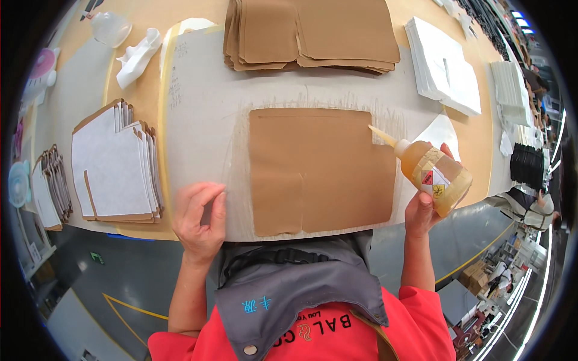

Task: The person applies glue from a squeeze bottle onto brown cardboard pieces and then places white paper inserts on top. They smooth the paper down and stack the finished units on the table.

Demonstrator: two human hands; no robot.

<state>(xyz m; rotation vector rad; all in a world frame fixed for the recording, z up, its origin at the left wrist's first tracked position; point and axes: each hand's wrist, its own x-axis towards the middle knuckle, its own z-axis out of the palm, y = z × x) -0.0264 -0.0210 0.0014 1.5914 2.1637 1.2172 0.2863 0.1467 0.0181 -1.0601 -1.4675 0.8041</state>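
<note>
Steadiness suits my right hand [424, 212], gripping the amber, long-nozzled plastic bottle [415, 161] by the notched brown sheet [319, 168], left hand [198, 225] empty.

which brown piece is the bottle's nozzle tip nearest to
The brown piece lying alone in the middle: the nozzle tip is at its notched far-right corner. The others are piled in stacks farther away.

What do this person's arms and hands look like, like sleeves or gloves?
The left hand and right hand are ungloved, with no watch or wristband visible. The forearms are bare too, below short red sleeves.
</note>
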